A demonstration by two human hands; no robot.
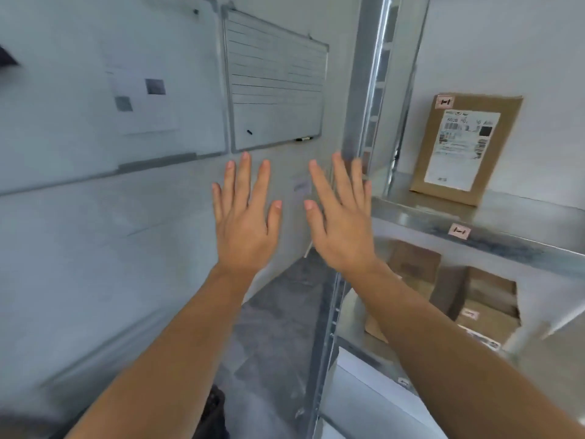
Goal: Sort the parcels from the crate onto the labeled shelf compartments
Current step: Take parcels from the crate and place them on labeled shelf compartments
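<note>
My left hand (245,217) and my right hand (342,217) are held up side by side in front of me, backs toward the camera, fingers spread, nothing in either. To the right stands a metal shelf (493,239) with a small pink label (459,231) on its front edge. A brown parcel (465,147) with a white shipping label leans upright against the back wall on that shelf. On the level below lie several brown cardboard parcels (487,299). The crate is not in view.
The shelf's metal upright post (357,99) rises just behind my right hand. Two whiteboards (275,83) hang on the pale wall to the left, one with papers pinned on it. Grey floor (272,312) shows between my forearms.
</note>
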